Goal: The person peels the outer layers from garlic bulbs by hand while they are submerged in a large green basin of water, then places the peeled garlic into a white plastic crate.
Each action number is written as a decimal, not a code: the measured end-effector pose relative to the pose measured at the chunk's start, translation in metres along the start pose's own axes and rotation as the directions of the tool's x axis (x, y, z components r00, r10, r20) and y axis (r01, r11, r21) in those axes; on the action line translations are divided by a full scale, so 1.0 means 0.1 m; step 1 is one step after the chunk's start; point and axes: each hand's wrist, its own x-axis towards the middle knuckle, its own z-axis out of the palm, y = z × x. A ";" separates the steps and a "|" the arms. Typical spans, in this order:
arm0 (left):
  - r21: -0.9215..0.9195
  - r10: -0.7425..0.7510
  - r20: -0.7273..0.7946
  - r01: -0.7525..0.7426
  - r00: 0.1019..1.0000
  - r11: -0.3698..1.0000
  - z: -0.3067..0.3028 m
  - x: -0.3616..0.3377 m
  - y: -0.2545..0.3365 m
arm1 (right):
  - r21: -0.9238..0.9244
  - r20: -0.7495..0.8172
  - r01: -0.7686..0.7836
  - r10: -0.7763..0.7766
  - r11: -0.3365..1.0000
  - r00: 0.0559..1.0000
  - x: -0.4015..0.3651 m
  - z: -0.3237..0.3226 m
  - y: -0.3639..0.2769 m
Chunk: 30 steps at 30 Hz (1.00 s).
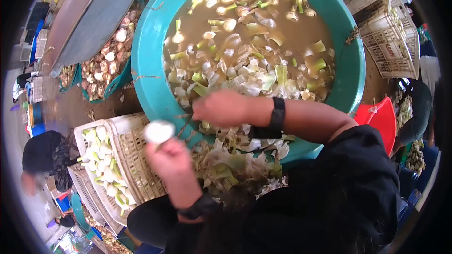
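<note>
A white peeled bulb is in my left hand, whose fingers wrap round its lower side, near the tub's front rim. My right hand is closed over the near left part of the teal tub; whatever its fingers hold, if anything, is hidden and blurred. Murky water fills the tub, with bulbs on green stems floating at the far side. Loose white and green peelings cover the nearer water. More peelings lie in a heap between the tub and my body.
A beige crate of peeled bulbs stands at the left. Unpeeled bulbs fill a basket beyond it, beside a large grey pan. At the right are a red container and white crates. People work at both sides.
</note>
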 end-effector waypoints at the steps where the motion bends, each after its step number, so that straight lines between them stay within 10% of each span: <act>1: -0.181 0.031 0.061 -0.020 0.998 0.983 -0.36 0.13 0.39 | -0.078 -0.136 -0.087 0.076 0.993 0.988 0.08 0.00 0.24; 4: -0.306 0.531 -0.073 -0.526 0.844 0.794 -0.59 0.06 0.99 | -0.365 -0.426 -0.453 0.286 0.814 0.858 0.54 -0.38 1.04; 8: 0.090 0.421 -0.182 -0.411 0.889 0.907 -0.27 0.23 0.63 | -0.393 -0.601 -0.594 0.293 0.701 0.744 0.93 -0.62 2.02; 13: 0.604 0.266 0.091 -0.265 0.960 0.752 0.25 0.38 -0.26 | -0.309 -0.413 -0.652 0.519 0.693 0.748 0.97 -0.50 1.95; 15: 0.659 0.019 0.064 -0.057 0.998 0.750 0.45 0.43 -0.52 | 0.286 -0.635 -0.338 0.442 0.897 0.634 0.77 -0.44 1.48; 17: 0.628 -0.128 0.049 0.069 0.991 0.775 0.53 0.48 -0.78 | 0.616 -0.577 0.030 0.424 0.787 0.698 0.59 -0.19 1.09; 18: 0.525 -0.121 0.050 0.077 0.991 0.848 0.64 0.42 -0.83 | 0.719 -0.385 -0.045 0.451 0.694 0.805 0.36 -0.31 0.64; 19: 0.547 -0.158 0.043 0.109 0.986 0.830 0.64 0.42 -0.82 | 0.693 -0.375 0.035 0.319 0.720 0.870 0.25 -0.28 0.49; 20: 0.568 -0.195 0.039 0.139 0.980 0.811 0.63 0.43 -0.78 | -0.136 -0.685 0.393 -0.373 0.909 0.626 0.27 -0.20 0.55; 22: 0.687 -0.139 0.056 0.063 0.989 0.724 0.57 0.38 -0.68 | -0.216 -0.283 0.042 -0.103 0.975 0.954 0.03 -0.33 0.23; 27: 0.836 0.103 0.343 -0.353 0.934 0.420 0.47 0.22 -0.66 | -0.426 0.016 0.090 -0.092 0.900 0.996 -0.13 -0.22 0.05; 30: 0.867 -0.056 0.166 -0.119 0.985 0.484 0.44 0.25 -0.60 | -0.262 -0.103 0.071 -0.101 0.963 0.990 -0.08 -0.04 0.20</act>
